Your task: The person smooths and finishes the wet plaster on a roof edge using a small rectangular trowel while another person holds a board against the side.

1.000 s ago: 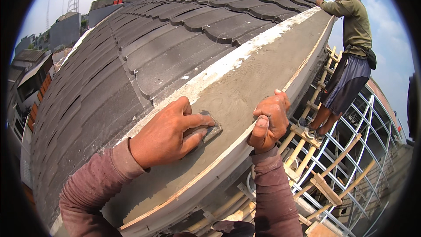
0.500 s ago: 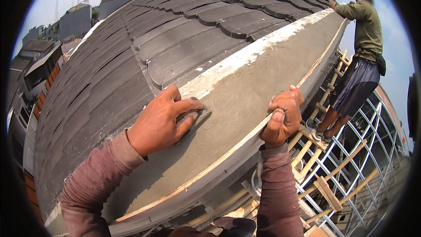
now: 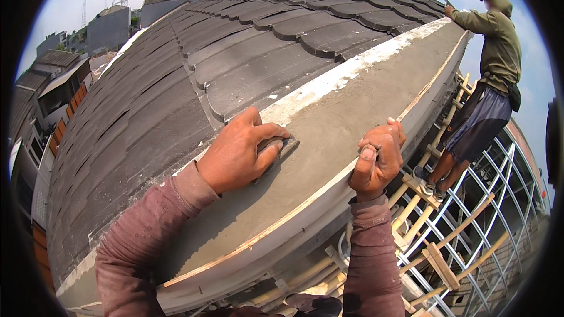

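My left hand [image 3: 238, 155] is closed around a small grey plastering trowel [image 3: 286, 151], mostly covered by my fingers. The trowel lies against wet grey mortar [image 3: 329, 120], smoothed in a long sloping band with faint swirl marks. At the outer side of that band, my right hand [image 3: 379, 155] is closed beside the thin wooden strip [image 3: 276, 226]. Its thumb is folded over the curled fingers; whatever sits inside them, if anything, is hidden.
Dark roof tiles [image 3: 247, 58] rise to the left, bordered by a white crusted strip [image 3: 329, 85]. A co-worker [image 3: 496, 53] in a green hooded top stands on bamboo scaffolding [image 3: 411, 214] at the far right. Metal framing [image 3: 487, 199] spreads below.
My left hand has slid the trowel slightly up and right along the mortar. My right hand stays at the edge. The co-worker's head and arm have shifted.
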Tool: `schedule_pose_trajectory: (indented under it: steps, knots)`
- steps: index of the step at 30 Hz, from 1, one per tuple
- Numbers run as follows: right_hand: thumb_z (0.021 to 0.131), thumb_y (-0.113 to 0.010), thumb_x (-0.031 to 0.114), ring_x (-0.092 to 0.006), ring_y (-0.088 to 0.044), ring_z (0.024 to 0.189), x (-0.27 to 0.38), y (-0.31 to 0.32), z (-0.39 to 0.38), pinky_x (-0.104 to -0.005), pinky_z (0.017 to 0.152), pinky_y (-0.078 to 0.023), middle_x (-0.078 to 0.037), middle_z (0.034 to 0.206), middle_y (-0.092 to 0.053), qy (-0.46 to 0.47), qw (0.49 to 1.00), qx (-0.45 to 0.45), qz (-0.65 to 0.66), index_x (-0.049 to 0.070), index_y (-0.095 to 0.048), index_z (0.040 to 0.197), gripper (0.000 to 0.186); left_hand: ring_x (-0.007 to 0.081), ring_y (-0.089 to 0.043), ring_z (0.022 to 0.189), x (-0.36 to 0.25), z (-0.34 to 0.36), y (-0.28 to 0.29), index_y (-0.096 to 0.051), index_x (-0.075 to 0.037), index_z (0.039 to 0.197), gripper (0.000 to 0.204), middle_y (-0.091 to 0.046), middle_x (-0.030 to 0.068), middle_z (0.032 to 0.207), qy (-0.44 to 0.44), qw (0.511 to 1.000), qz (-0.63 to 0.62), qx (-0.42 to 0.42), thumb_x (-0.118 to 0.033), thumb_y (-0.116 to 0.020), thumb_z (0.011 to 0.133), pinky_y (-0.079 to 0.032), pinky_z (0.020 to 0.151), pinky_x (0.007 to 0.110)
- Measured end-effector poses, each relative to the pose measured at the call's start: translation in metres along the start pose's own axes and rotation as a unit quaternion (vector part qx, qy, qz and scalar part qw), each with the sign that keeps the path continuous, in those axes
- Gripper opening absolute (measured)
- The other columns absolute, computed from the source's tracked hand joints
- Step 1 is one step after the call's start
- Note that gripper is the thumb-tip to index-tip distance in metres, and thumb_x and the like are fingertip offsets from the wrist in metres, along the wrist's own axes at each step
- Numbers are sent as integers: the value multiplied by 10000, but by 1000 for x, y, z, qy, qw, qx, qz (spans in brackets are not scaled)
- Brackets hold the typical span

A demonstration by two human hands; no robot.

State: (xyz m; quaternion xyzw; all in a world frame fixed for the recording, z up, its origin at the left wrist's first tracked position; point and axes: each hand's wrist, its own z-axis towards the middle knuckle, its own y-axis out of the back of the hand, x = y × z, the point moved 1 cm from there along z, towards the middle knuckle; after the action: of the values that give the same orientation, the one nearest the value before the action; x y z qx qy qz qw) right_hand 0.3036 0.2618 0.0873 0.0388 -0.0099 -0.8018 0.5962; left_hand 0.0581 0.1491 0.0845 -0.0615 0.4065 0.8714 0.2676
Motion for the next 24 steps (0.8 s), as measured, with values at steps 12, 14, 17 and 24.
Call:
schedule_pose_trajectory:
  steps: [12, 14, 17, 24]
  knots:
    - [946, -524, 264, -206, -538, 724, -4, -3, -5, -509, 1135, -389, -44, 725, -559, -2, 1000, -15, 14, 99, -585, 776, 244, 219, -525, 819, -9, -40, 7, -799, -141, 1211, 313, -511, 86, 933, 1, 1000, -19, 3, -138, -768, 900, -474, 717, 358]
    - [950, -519, 270, -208, -539, 715, -1, -6, 0, -510, 1148, -383, -48, 722, -562, 2, 1000, -15, 9, 91, -583, 774, 259, 210, -523, 821, -22, -36, 9, -792, -143, 1226, 317, -511, 82, 933, -62, 998, -29, 10, -154, -773, 909, -471, 719, 350]
    - [954, -521, 275, -213, -543, 717, 0, -2, -1, -508, 1146, -386, -49, 725, -561, -1, 1000, 8, -17, 86, -581, 776, 266, 196, -520, 826, -30, -70, 32, -783, -135, 1238, 311, -513, 71, 932, 2, 998, -44, 38, -180, -771, 930, -463, 731, 340]
    - [969, -527, 273, -225, -562, 737, 0, 5, 0, -525, 1154, -381, -59, 753, -579, 8, 999, 35, -37, 69, -588, 793, 276, 146, -637, 1136, -37, -206, 107, -576, 48, 1434, 492, -660, 107, 1259, 302, 881, -306, -196, -323, -579, 1111, -518, 979, 323]
